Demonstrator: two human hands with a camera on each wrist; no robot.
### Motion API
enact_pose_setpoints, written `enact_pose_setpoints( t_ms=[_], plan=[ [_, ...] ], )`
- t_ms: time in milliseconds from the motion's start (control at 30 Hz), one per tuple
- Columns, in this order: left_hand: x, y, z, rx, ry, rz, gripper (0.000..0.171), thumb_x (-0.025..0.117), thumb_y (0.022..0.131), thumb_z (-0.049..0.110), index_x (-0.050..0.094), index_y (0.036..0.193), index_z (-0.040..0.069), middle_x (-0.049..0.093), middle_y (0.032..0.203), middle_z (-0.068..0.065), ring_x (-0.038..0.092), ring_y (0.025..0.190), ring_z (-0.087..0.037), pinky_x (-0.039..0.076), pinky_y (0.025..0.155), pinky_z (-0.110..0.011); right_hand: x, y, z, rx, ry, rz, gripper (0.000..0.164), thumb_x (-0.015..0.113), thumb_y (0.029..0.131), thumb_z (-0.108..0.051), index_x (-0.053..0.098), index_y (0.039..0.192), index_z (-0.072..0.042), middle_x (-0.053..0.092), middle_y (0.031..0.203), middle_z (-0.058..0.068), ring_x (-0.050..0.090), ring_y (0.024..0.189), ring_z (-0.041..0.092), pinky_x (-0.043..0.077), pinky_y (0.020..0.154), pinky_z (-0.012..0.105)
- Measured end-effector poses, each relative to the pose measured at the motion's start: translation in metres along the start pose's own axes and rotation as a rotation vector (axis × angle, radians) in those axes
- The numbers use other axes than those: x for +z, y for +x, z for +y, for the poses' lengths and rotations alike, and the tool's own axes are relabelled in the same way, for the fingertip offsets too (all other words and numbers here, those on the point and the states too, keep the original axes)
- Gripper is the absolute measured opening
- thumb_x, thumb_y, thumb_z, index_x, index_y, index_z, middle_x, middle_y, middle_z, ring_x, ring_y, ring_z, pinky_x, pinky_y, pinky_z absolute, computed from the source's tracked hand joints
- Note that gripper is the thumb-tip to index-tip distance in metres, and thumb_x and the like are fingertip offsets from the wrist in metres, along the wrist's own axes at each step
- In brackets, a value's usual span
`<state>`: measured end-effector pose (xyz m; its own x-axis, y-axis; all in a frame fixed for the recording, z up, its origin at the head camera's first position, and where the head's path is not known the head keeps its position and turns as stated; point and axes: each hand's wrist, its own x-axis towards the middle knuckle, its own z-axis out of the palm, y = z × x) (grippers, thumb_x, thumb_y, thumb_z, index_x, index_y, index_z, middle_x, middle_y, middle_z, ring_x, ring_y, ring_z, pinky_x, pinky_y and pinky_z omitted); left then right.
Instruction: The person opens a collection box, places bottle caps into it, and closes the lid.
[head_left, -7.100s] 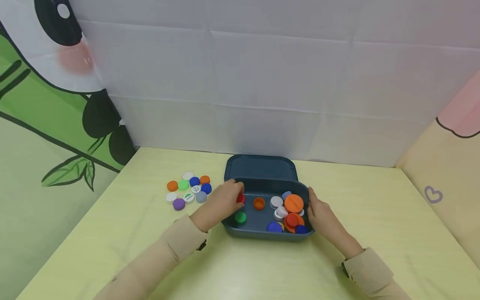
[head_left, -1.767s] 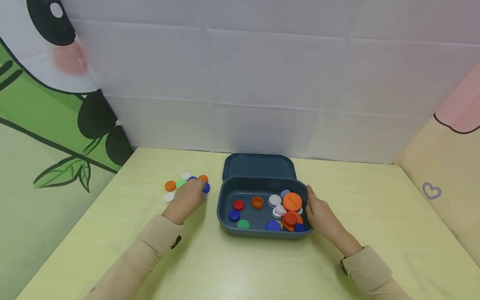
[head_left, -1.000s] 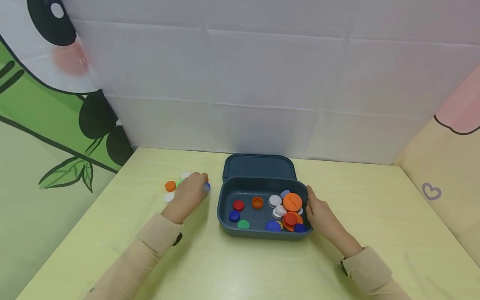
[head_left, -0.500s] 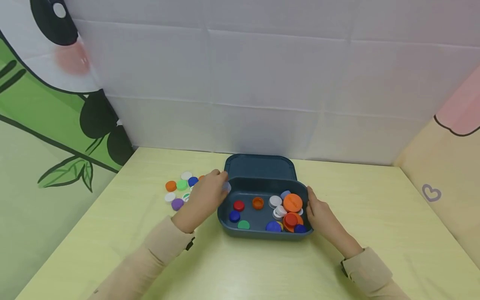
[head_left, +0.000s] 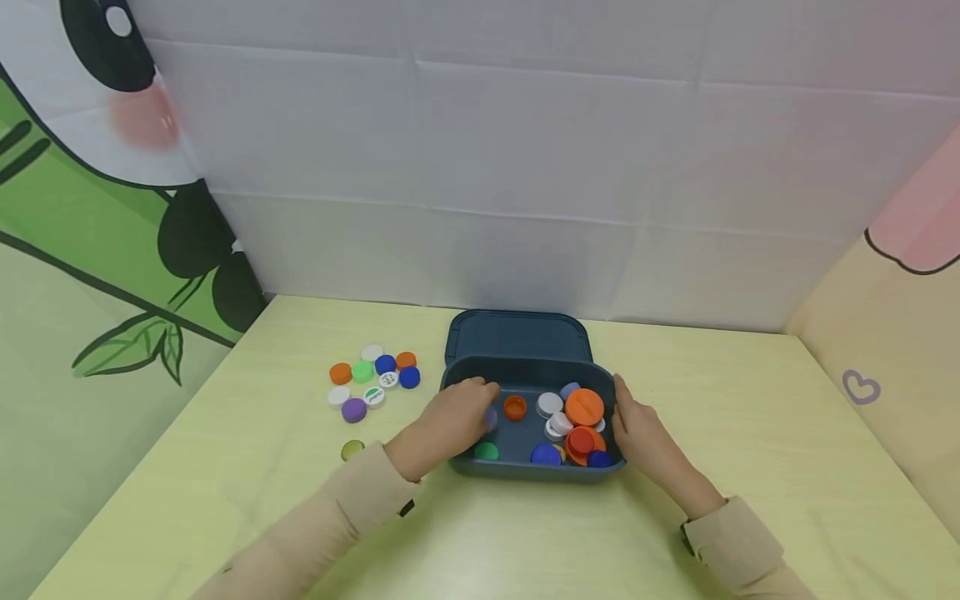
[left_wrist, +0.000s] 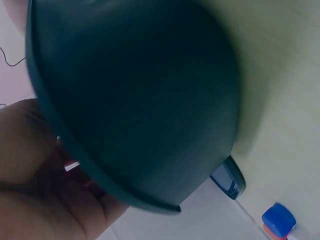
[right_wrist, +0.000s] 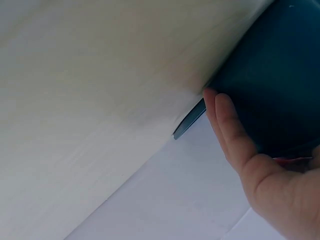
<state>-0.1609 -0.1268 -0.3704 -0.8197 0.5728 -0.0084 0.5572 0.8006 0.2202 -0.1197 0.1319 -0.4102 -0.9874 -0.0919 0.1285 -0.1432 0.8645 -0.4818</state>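
Note:
A dark blue plastic box [head_left: 540,472] stands on the table, holding several bottle caps, most of them heaped at its right end. My left hand [head_left: 453,415] reaches over the box's left rim and pinches a pale blue bottle cap [head_left: 491,418], low inside. A green cap [head_left: 486,451] and an orange cap [head_left: 515,407] lie close to it. The left wrist view shows the outer wall [left_wrist: 145,105], with the fingertips hidden behind the rim. My right hand [head_left: 647,429] rests against the right end; its fingers [right_wrist: 232,125] lie straight along the outside wall.
Behind the box lies its dark blue lid [head_left: 517,335]. Loose caps, including a purple cap [head_left: 354,409] and a blue cap [head_left: 409,377], sit in a group on the left. A yellow cap [head_left: 352,450] lies nearer, beside the left sleeve. A white-covered wall [head_left: 525,167] borders the table's back.
From the loose group, my left hand has carried the pale blue cap right and down into the box, now covering the red and blue caps there. The right hand has stayed against the box.

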Motion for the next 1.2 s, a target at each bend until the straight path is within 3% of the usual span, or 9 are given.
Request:
enact_pose_setpoints(
  t_ms=[233,400,700,867,1033,1200],
  plan=[
    [0.008,0.004,0.0,0.006,0.017,-0.068,0.024,0.063,0.083,0.011,0.063,0.107,0.008,0.062,0.093,-0.007,0.055,0.079,-0.018,0.052,0.074,-0.032,0.001,-0.001,0.0,-0.001,0.003,0.003,0.051,0.04,0.092,-0.002,0.021,0.136,0.016,0.059,0.097,0.03,0.054,0.072,0.022,0.053,0.068,0.036],
    [0.012,0.006,-0.001,0.031,0.045,-0.062,0.025,0.064,0.083,0.012,0.062,0.107,0.008,0.063,0.095,-0.007,0.057,0.081,-0.018,0.052,0.075,-0.032,0.002,-0.001,0.001,-0.007,0.002,0.01,0.051,0.04,0.092,-0.002,0.022,0.136,0.016,0.058,0.103,0.033,0.056,0.074,0.023,0.053,0.071,0.039],
    [0.006,0.003,-0.001,-0.007,-0.015,-0.079,0.03,0.066,0.082,0.014,0.062,0.112,0.008,0.062,0.1,-0.007,0.055,0.082,-0.017,0.052,0.077,-0.032,0.001,0.0,0.001,-0.001,0.002,0.001,0.051,0.04,0.092,-0.002,0.021,0.136,0.016,0.059,0.098,0.031,0.055,0.073,0.023,0.053,0.069,0.037],
    [-0.007,-0.006,-0.008,-0.034,-0.053,-0.013,0.026,0.067,0.082,0.016,0.062,0.106,0.008,0.06,0.095,-0.006,0.054,0.081,-0.016,0.052,0.072,-0.029,0.0,0.0,0.0,-0.002,0.002,0.002,0.052,0.04,0.092,-0.002,0.021,0.136,0.016,0.059,0.09,0.028,0.054,0.07,0.022,0.052,0.064,0.035],
    [-0.024,-0.02,-0.023,-0.091,-0.088,0.103,0.025,0.067,0.083,0.019,0.062,0.105,0.008,0.061,0.098,-0.008,0.057,0.082,-0.017,0.052,0.07,-0.029,-0.001,0.002,0.001,-0.004,-0.003,-0.006,0.052,0.041,0.091,-0.002,0.021,0.136,0.016,0.057,0.079,0.02,0.053,0.068,0.021,0.051,0.063,0.033],
    [-0.033,-0.031,-0.045,-0.134,-0.07,0.202,0.025,0.067,0.081,0.017,0.062,0.103,0.006,0.063,0.097,-0.008,0.06,0.086,-0.021,0.051,0.071,-0.033,-0.004,0.012,0.009,-0.026,-0.003,-0.009,0.052,0.041,0.091,-0.001,0.021,0.136,0.016,0.06,0.091,0.027,0.056,0.073,0.024,0.052,0.068,0.038]
  ],
)
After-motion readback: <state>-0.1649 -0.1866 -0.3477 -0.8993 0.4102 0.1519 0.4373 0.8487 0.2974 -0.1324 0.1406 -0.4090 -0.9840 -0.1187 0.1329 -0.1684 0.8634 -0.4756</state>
